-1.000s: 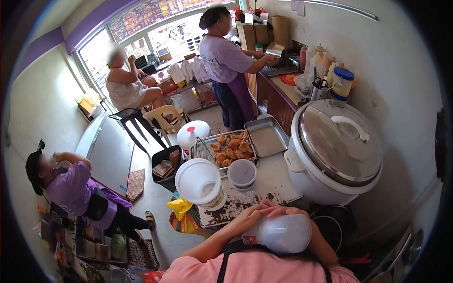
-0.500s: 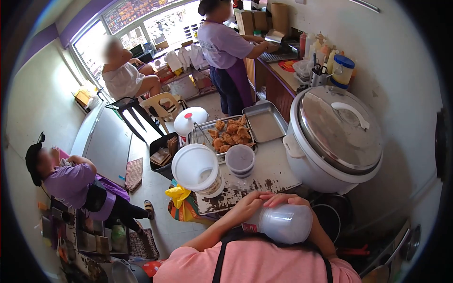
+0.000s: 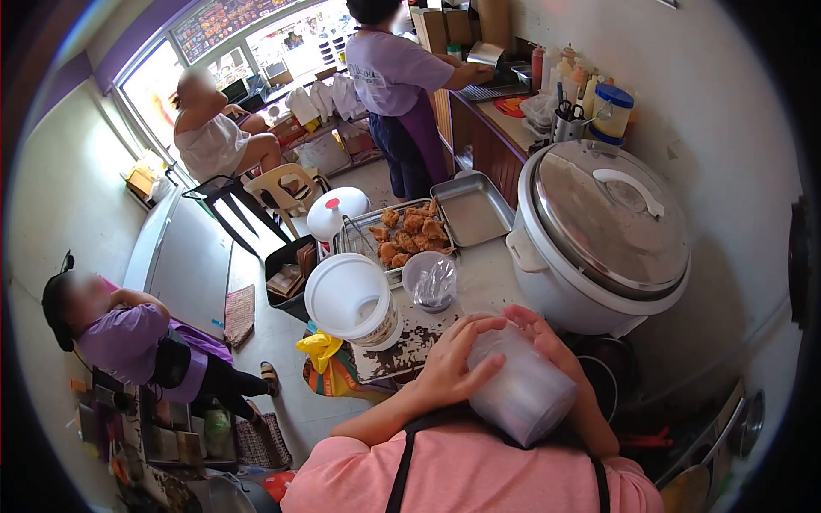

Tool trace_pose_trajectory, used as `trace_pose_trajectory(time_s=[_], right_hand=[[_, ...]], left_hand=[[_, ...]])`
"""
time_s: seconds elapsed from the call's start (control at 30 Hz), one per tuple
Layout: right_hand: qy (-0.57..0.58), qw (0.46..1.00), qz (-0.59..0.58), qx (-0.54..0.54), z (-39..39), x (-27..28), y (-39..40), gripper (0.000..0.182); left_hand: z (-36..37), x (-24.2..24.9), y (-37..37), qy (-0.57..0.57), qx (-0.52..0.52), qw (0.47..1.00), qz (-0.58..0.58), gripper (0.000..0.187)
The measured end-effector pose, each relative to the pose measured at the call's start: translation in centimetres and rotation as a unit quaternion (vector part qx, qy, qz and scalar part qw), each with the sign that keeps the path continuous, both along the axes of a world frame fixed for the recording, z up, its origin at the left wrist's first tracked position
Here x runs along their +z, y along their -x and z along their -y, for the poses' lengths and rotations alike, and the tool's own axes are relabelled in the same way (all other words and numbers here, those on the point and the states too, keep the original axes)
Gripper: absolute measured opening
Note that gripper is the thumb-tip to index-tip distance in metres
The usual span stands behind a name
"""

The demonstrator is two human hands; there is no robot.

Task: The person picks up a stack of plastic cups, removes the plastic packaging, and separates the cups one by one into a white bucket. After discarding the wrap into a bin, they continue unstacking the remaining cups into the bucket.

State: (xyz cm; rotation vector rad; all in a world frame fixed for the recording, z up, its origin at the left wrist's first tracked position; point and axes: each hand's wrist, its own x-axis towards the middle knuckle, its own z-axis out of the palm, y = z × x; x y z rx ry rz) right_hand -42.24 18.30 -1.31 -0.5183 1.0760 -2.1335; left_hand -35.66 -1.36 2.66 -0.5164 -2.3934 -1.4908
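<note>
Close to my chest I hold a stack of clear plastic tubs (image 3: 522,393), tilted and blurred, seemingly in a thin clear wrapper. My left hand (image 3: 462,359) lies against its left side, fingers curved over the upper end and thumb across the front. Along the far right side is my right hand (image 3: 540,332), its fingers bent over the top and partly hidden. Just beyond, on the worn table (image 3: 505,286), stands a small clear tub (image 3: 421,272) with crumpled clear plastic (image 3: 440,282) at its mouth. A large white bucket (image 3: 342,295) is beside it.
Fried chicken (image 3: 410,235) fills part of a metal tray, with another metal tray (image 3: 475,214) beside it. A big cooker (image 3: 547,274) stands at the right. One person (image 3: 398,85) works at the far counter; another sits (image 3: 218,137), and a third stands left (image 3: 128,338).
My hands have opened out around the stack, which has lifted and tilted. Crumpled clear plastic now shows at the small tub's mouth. The whole view has shifted slightly.
</note>
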Motion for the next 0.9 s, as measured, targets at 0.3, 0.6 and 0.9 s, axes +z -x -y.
trace_pose_trajectory(time_s=[0.3, 0.6, 0.9], right_hand=[[0.039, 0.998, -0.02, -0.048, -0.4, 2.0, -0.6, 0.08], [-0.089, 0.941, -0.263, -0.193, -2.1, 2.6, -1.3, 0.088], [-0.208, 0.832, -0.461, -0.231, -2.2, 5.5, -2.2, 0.089]], left_hand=[[-0.5, 1.2, 1.6, 0.09, -0.027, 0.978, -0.186, 0.048], [-2.3, 0.8, 0.3, -0.05, -0.008, 0.993, -0.109, 0.065], [-1.8, 1.6, 0.2, -0.117, -0.047, 0.992, -0.015, 0.068]])
